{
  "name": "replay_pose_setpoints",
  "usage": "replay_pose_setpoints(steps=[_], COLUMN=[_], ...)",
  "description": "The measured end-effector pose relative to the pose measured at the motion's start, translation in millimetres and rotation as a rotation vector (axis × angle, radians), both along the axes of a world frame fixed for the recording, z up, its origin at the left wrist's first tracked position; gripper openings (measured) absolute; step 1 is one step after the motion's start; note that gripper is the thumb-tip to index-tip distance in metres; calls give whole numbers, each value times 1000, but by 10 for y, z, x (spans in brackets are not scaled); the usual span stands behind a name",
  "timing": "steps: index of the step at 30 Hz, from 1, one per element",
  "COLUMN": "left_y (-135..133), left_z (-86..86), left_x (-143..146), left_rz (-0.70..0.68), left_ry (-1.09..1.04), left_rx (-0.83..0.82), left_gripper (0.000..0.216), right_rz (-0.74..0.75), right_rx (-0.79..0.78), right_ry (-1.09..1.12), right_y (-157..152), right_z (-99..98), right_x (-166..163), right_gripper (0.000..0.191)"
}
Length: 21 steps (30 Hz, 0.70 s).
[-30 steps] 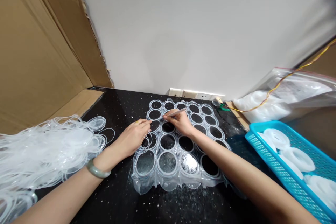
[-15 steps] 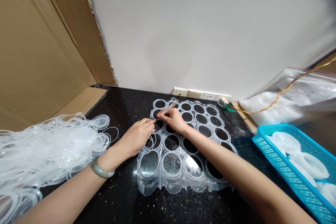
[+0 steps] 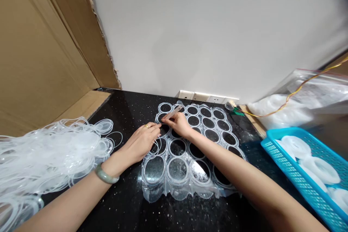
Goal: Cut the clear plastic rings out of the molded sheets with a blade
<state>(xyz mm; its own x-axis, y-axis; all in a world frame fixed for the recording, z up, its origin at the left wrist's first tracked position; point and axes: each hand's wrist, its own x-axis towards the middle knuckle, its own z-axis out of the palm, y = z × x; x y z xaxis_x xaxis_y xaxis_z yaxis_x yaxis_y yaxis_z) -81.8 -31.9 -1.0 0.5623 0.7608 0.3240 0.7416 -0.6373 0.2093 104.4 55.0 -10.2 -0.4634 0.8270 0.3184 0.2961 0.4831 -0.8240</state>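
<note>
A clear plastic sheet with rows of round openings lies flat on the black counter. My right hand pinches a slim, flat, pale tool over the sheet's left rear part; its upper end sticks up past my fingers. Just left of it, my left hand has its fingers closed together at the sheet's left edge. Thin clear plastic rings hang from beneath those fingers, over one of the openings. What the fingertips press on is partly hidden.
A large heap of thin clear rings and discs lies at left, before cardboard. On the right stands a blue basket with white round pieces. Wall sockets, a yellow wire and plastic bags are behind.
The right hand and its tool have shifted very slightly left. Otherwise both hands and the sheet stay as they were.
</note>
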Motion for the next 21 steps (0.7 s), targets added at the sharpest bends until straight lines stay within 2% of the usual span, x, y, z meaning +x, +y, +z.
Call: replay_pose_setpoints(steps=[2,5,8,12,16,18,21], left_y=[10,22,24,25,23,19,11], left_z=[9,40,55,22,-4,0,16], left_x=[2,9,20,25,16,12,14], left_rz=[7,4,-1,11,22,33,41], left_ry=[-6,-19,-18,-2,-6,-30,-63], left_rx=[-6,-18,-20,4,-1,-20,-46], left_gripper=[28,27,26,26,26,26,27], right_rz=[25,64,78,53,-81,-203,-393], right_rx=[70,291,493,614,620,568,389], right_ry=[-16,-99,-304,-579,-583,-467,-202], right_y=[-10,-47,-84,-42,188,364,650], right_z=[-8,-14,-9,41,185,287,438], right_x=[14,44,63,44,24,40,107], right_gripper=[11,15,19,17,19,20,20])
